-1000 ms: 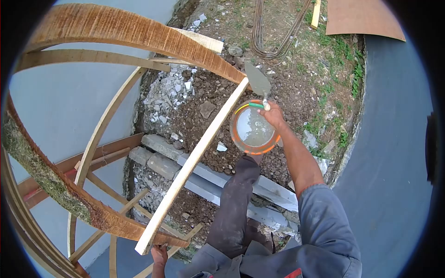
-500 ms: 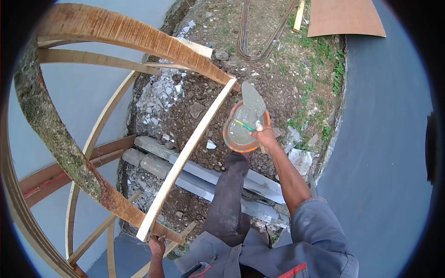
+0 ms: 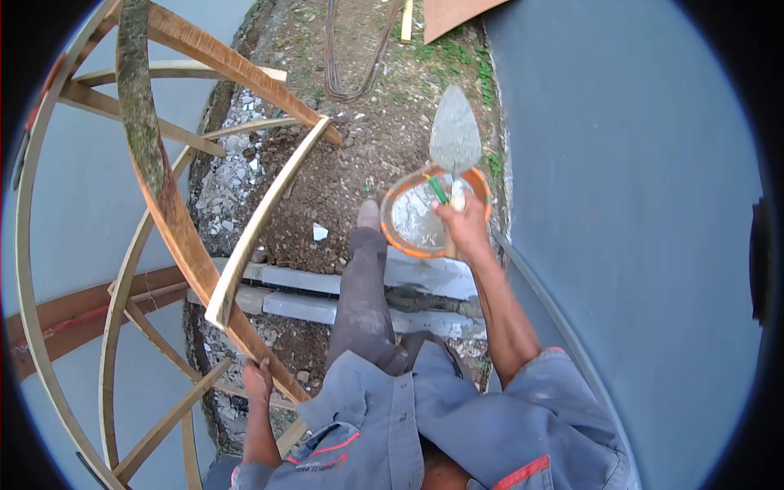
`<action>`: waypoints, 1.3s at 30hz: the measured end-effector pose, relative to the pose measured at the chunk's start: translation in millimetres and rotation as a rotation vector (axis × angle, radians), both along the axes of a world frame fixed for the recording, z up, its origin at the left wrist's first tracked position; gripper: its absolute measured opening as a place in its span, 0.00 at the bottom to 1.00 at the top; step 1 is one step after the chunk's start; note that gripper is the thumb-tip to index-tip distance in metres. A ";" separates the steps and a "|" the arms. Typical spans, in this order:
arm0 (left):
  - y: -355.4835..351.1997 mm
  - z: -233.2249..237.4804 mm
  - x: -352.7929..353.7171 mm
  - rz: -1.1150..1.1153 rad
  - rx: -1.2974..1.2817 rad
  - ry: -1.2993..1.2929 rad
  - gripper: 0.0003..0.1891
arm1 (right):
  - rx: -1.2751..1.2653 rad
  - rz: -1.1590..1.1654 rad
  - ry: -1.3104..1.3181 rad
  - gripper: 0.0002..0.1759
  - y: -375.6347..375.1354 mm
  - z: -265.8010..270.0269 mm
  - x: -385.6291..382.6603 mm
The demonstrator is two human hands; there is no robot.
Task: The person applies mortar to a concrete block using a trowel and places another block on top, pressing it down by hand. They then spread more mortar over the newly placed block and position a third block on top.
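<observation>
My right hand is closed around the pale handle of a trowel, whose broad grey blade points forward and up in view. A slim green stick-like tool juts out beside the thumb. Just beneath the hand is an orange-rimmed bucket with wet grey mortar in it; the fingers overlap its near right rim. My left hand grips the lower board of a curved wooden frame, near its end by my hip. The frame leans up to the left, with bark on one rib.
Concrete beams cross the rubble-strewn soil under my legs. Bent steel rods and a brown sheet lie farther forward. A grey wall runs along the right, with another pale wall behind the frame.
I have moved forward and right over the beams, one foot now on the soil. Bucket and trowel have travelled along with my right hand, and the wooden frame with my left.
</observation>
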State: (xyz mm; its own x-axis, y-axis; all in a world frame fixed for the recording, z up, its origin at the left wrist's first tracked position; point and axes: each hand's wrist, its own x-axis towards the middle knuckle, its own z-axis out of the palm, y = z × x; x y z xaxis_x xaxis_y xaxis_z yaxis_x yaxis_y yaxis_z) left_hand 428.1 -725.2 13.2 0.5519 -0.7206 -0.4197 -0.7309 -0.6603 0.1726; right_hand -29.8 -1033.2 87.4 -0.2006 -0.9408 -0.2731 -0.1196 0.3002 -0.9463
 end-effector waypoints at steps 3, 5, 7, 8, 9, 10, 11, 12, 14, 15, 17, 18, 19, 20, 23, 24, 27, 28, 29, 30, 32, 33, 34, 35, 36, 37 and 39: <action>6.3 -21.8 6.8 -0.045 -0.131 -0.023 0.16 | -0.087 -0.039 0.022 0.18 56.4 38.2 -22.0; 7.8 -33.1 7.3 -0.049 -0.108 -0.088 0.19 | -0.061 -0.061 0.055 0.18 104.7 68.1 -31.6; 0.2 -33.1 9.3 -0.065 -0.090 -0.110 0.21 | -0.013 -0.076 -0.026 0.17 140.4 86.1 -36.8; -2.4 -29.6 8.2 -0.061 -0.068 -0.113 0.22 | 0.006 -0.085 -0.012 0.16 160.7 91.8 -37.4; -5.1 -26.3 5.3 -0.054 -0.065 -0.107 0.22 | 0.009 -0.079 -0.006 0.16 178.9 94.4 -39.1; -5.8 -22.1 3.8 -0.045 -0.079 -0.081 0.22 | 0.041 -0.082 -0.018 0.16 200.3 93.3 -40.9; -6.3 -19.1 3.8 -0.039 -0.095 -0.057 0.22 | 0.071 -0.088 -0.032 0.16 222.0 91.9 -41.5; -8.2 -19.5 5.0 -0.039 -0.094 -0.058 0.22 | 0.131 -0.098 -0.024 0.15 241.7 90.0 -41.0; -8.1 -21.4 6.8 -0.078 -0.085 -0.067 0.22 | 0.162 -0.119 -0.006 0.17 279.6 77.9 -36.0; -8.0 -18.9 5.1 -0.080 -0.086 -0.068 0.22 | 0.188 -0.140 0.014 0.18 296.5 70.7 -33.7; -9.0 -14.8 1.3 -0.062 -0.097 -0.062 0.22 | 0.227 -0.139 -0.002 0.20 328.1 52.1 -26.5; -10.2 -15.4 1.2 -0.064 -0.097 -0.064 0.22 | 0.270 -0.133 -0.015 0.22 342.2 47.1 -19.6; -11.8 -17.0 1.5 -0.072 -0.107 -0.074 0.22 | 0.267 -0.130 -0.016 0.22 353.9 43.4 -11.0; -8.0 -18.7 2.0 -0.077 -0.113 -0.082 0.21 | 0.265 -0.175 -0.077 0.24 365.9 40.9 0.3; 4.9 -14.8 -5.4 -0.010 -0.220 -0.054 0.21 | 0.285 -0.190 -0.085 0.26 401.1 24.6 19.9; 24.9 -21.3 -10.2 -0.015 -0.455 0.013 0.20 | 0.367 -0.166 -0.093 0.26 416.1 29.1 26.6; 94.9 -33.7 -58.9 -0.144 -0.850 0.095 0.18 | 0.417 -0.171 -0.127 0.25 452.9 40.5 42.5; 120.6 -50.8 -72.9 -0.123 -0.808 0.222 0.17 | 0.442 -0.149 -0.136 0.25 464.3 49.2 41.9; 144.9 -90.2 -81.6 -0.027 -0.681 0.491 0.18 | 0.466 -0.129 -0.145 0.24 474.6 60.6 39.9; 169.8 -137.2 -84.3 0.172 -0.256 0.814 0.19 | 0.476 -0.111 -0.163 0.24 482.0 80.3 36.3; 196.2 -169.2 -139.9 0.593 0.083 1.243 0.25 | 0.479 -0.095 -0.193 0.24 490.9 125.2 20.2; 213.2 -198.9 -163.5 0.761 0.208 1.565 0.28 | 0.472 -0.096 -0.208 0.24 492.3 145.0 9.5; 207.8 -168.8 -195.4 0.919 0.334 1.774 0.27 | 0.466 -0.076 -0.197 0.25 490.9 165.4 -0.6; 206.8 -169.6 -211.7 0.917 0.348 1.785 0.27 | 0.463 -0.059 -0.188 0.25 489.8 184.2 -9.7; 202.1 -172.8 -228.1 0.920 0.323 1.836 0.27 | 0.445 -0.064 -0.184 0.26 487.0 197.9 -17.2; 200.3 -176.4 -243.1 0.927 0.298 1.882 0.27 | 0.431 -0.068 -0.182 0.27 485.4 206.6 -25.4; 200.1 -184.6 -273.5 0.949 0.247 1.968 0.27 | 0.433 -0.069 -0.163 0.27 485.9 209.7 -43.5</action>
